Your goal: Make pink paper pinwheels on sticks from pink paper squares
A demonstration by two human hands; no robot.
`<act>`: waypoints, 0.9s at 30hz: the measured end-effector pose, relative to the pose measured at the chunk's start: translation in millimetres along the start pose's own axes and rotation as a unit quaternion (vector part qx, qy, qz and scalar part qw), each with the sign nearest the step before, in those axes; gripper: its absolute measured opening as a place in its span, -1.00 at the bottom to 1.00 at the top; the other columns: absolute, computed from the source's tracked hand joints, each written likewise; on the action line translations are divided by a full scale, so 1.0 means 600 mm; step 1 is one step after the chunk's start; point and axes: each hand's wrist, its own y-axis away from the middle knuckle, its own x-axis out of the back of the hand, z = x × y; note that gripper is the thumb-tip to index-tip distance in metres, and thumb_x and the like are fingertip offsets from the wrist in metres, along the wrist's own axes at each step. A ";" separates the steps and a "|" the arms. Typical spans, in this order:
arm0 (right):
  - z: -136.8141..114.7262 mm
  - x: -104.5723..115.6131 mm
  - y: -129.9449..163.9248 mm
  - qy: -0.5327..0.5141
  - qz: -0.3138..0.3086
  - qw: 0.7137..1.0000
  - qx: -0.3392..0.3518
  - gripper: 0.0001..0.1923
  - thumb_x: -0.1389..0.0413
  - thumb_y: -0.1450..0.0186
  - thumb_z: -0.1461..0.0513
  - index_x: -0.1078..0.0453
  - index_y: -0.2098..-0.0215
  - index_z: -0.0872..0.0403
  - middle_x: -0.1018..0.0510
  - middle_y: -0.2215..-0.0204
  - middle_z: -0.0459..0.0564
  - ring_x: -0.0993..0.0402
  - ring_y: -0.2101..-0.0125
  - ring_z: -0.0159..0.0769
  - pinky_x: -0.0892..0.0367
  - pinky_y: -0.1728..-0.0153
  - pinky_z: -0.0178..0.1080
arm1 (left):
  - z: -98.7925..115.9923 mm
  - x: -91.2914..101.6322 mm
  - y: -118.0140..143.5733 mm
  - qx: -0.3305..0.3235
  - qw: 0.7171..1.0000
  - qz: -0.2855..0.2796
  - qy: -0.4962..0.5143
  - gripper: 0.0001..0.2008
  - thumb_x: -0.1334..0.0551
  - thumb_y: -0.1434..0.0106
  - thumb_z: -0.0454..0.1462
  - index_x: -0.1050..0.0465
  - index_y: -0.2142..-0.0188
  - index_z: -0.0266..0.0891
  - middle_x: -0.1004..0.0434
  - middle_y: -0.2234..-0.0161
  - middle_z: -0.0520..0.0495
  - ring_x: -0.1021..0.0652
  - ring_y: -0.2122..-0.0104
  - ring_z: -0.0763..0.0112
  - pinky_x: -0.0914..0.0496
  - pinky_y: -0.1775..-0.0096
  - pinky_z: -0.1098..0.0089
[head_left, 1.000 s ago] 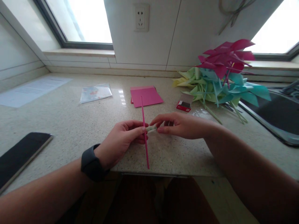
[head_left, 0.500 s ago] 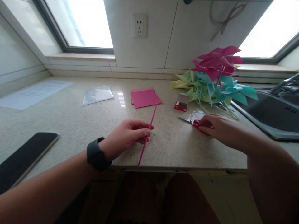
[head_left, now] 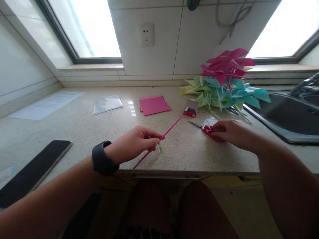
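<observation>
My left hand pinches a thin pink stick between thumb and fingers, slanted across the hand over the counter. A small clear piece with green on it shows just under those fingertips; whether it is held too, I cannot make out. At the right, my right hand is closed at the red handles of a pair of scissors. The scissors lie low at the counter, blades pointing left and slightly parted from the hand. Its fingertips are partly hidden behind the handles.
Pink paper sheets and a small open red box lie behind my hands. Paper pinwheels are heaped at back right, beside the sink. Leftward are a clear packet, a printed sheet and a black phone-like slab.
The pink stick has turned, its far end swinging right and toward me. The green-marked clear piece shows more below my left fingers. More of the scissors' red handles is uncovered; the view has shifted slightly.
</observation>
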 end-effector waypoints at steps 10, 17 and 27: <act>-0.072 0.014 0.043 -0.130 -0.052 0.987 0.078 -0.63 -0.08 -0.35 -0.04 -0.43 0.09 0.05 -0.63 0.27 0.06 -0.51 0.35 -0.22 -0.32 0.36 -0.20 | 0.027 0.007 0.002 -0.032 0.995 0.017 -0.096 -0.62 -0.25 -0.33 -0.11 -0.59 -0.04 -0.24 -0.57 0.36 -0.08 -0.50 0.36 0.33 -0.38 0.29 0.35; -0.122 0.016 0.018 -0.098 -0.043 0.980 0.166 -0.71 -0.18 -0.33 0.00 -0.39 0.17 0.03 -0.59 0.34 -0.04 -0.42 0.43 -0.32 -0.19 0.44 -0.28 | 0.047 0.010 0.002 -0.043 0.988 0.020 -0.148 -0.65 -0.25 -0.32 -0.12 -0.61 -0.02 -0.18 -0.61 0.35 -0.07 -0.51 0.36 0.32 -0.37 0.30 0.36; -0.148 0.021 0.010 -0.073 -0.042 0.976 0.202 -0.67 -0.16 -0.32 -0.03 -0.41 0.18 0.06 -0.55 0.35 -0.02 -0.38 0.43 -0.31 -0.17 0.42 -0.27 | 0.052 0.002 -0.008 -0.050 0.980 0.020 -0.192 -0.62 -0.20 -0.35 -0.12 -0.59 -0.07 -0.17 -0.59 0.40 -0.06 -0.50 0.40 0.32 -0.34 0.35 0.37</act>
